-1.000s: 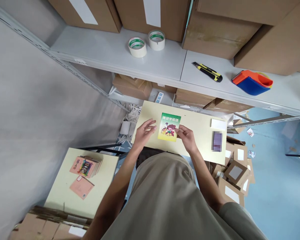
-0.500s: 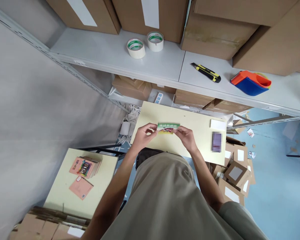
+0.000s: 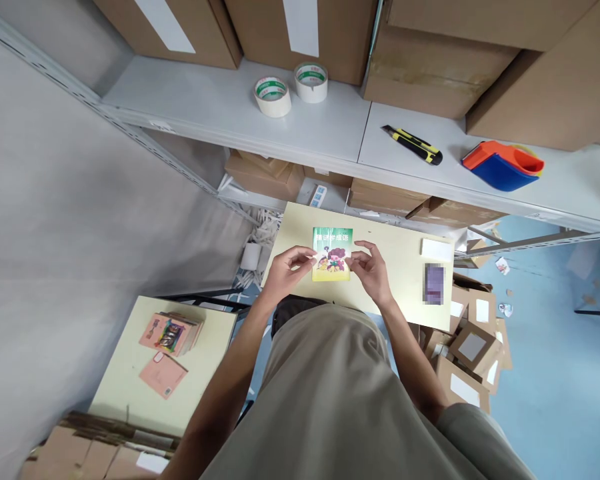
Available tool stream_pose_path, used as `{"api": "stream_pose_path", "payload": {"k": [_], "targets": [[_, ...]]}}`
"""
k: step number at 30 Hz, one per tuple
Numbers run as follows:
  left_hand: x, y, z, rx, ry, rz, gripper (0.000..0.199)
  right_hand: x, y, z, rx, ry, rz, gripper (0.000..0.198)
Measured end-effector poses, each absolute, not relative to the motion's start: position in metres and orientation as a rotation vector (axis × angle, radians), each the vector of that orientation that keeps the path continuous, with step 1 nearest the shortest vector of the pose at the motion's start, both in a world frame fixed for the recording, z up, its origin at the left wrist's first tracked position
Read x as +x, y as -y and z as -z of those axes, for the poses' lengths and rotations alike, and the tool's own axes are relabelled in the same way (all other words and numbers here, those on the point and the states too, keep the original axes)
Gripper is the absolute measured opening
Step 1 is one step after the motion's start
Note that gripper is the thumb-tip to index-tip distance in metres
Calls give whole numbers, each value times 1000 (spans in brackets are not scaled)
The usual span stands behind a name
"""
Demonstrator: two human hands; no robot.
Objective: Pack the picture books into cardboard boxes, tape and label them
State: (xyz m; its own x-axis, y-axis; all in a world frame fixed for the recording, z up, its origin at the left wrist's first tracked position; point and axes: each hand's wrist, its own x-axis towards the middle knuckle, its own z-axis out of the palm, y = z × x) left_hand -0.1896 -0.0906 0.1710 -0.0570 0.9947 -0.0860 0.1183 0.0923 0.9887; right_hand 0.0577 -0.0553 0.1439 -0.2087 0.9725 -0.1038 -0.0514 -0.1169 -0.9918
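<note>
A small booklet [image 3: 333,257] with a green and yellow cover and cartoon figures faces up at me, over the pale yellow table. My left hand [image 3: 290,272] pinches its left edge between thumb and fingers. At the opposite edge, the thumb and a finger of my right hand [image 3: 373,272] grip the booklet, with the other fingers lifted away from it. To the right of that hand, a white block-like item [image 3: 435,249] and a purple pixelated item [image 3: 434,284] lie on the table [image 3: 400,243].
Above the table runs a grey shelf [image 3: 195,93] with tape rolls [image 3: 273,98], a utility knife [image 3: 413,145], a tape dispenser [image 3: 503,167] and cardboard boxes [image 3: 325,40]. A side table [image 3: 125,380] at left bears stacked books [image 3: 173,333]. Boxes [image 3: 473,347] are piled at right.
The booklet has tilted from a foreshortened, blurred angle to show its whole front cover. Some fingers of my right hand have lifted and spread. The surroundings look the same.
</note>
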Motion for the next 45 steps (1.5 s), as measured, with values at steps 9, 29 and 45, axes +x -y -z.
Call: {"api": "stream_pose_path", "payload": {"k": [9,29,45], "targets": [[-194,90,-170,1108,-1340,-1041,48,58,55,-157,-1193,1236,-1512,41],[-176,89,-195,1404,-1562,-1057,49,34,56,-130,-1194,1123,-1750,57],[-121,105,-167,1723,-1608,-711,46,17,55,-79,-1283,953,-1698,54]]}}
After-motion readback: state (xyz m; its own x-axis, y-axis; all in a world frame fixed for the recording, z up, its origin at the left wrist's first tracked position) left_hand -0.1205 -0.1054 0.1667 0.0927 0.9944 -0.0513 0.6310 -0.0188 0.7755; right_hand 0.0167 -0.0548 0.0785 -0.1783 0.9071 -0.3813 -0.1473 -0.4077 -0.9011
